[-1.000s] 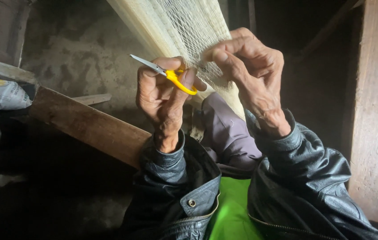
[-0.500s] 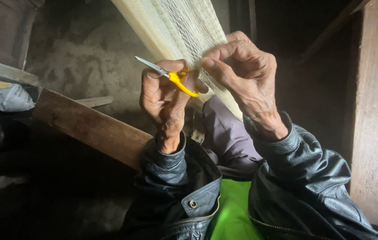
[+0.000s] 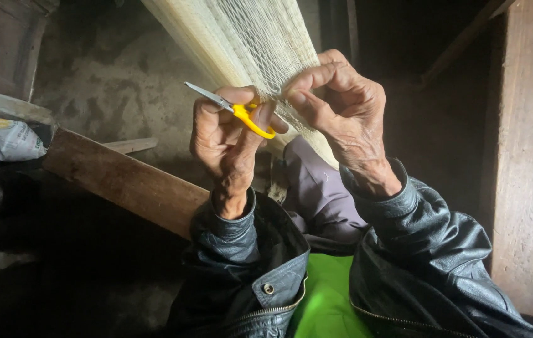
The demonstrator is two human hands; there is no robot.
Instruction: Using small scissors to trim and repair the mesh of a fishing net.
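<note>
Fingers of right hand pinched on pale threads, just right of frame centre, thumb and forefinger closed on a few strands where the sheet runs down from the top edge. Left hand clenched around small snips with a yellow handle, thumb pressed on the loop, grey blades pointing toward upper left, tips clear of the threads and not touching them. Whether blades parted or closed: cannot tell.

Progress, as a judgement: strands gathered and held taut, tool ready beside them, no cut visible yet; no trimmed ends or clippings to be seen, so most of the trimming seemingly left.

Threads stretched as a slanting sheet from top centre down behind both hands. Wooden beam sloping from middle left toward centre, below the left hand. Crumpled printed bag at left edge. Rough grey wall in upper left, broad wooden post along right edge. Dim room, dark lower left. Black leather sleeves and green garment at bottom.
</note>
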